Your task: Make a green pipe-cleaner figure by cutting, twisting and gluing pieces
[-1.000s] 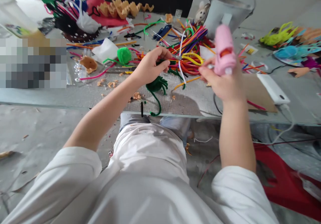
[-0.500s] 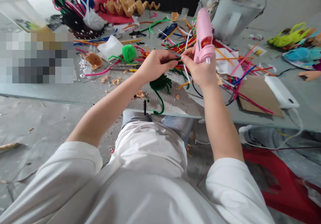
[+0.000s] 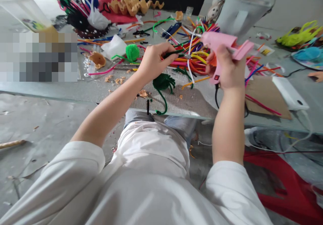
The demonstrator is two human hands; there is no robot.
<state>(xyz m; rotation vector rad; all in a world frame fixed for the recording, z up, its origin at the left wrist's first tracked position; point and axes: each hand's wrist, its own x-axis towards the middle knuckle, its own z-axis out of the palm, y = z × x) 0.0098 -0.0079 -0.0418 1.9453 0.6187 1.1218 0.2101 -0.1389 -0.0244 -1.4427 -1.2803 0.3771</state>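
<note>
My right hand (image 3: 224, 67) is wrapped around the handle of a pink glue gun (image 3: 219, 40), its nozzle pointing left. My left hand (image 3: 157, 58) pinches a slim dark green thing with a shiny silver end (image 3: 187, 55); its kind is not clear. The two hands are apart, over a heap of colourful pipe cleaners (image 3: 198, 65). Below my left hand, near the table edge, lies a dark green bundle of pipe cleaners (image 3: 163, 82) with a curved strand. A bright green ball (image 3: 132, 52) rests left of that hand.
A grey metal can (image 3: 242, 14) with a handle stands behind the glue gun. At right lie brown cardboard (image 3: 267, 97) and a white power strip (image 3: 290, 93). Egg-carton pieces (image 3: 135, 5) are at the back; a clear cup (image 3: 24, 9) stands far left.
My right hand has moved right, away from my left hand. The glue gun has swung from upright to level, nozzle facing left. The left hand still holds the dark green thing.
</note>
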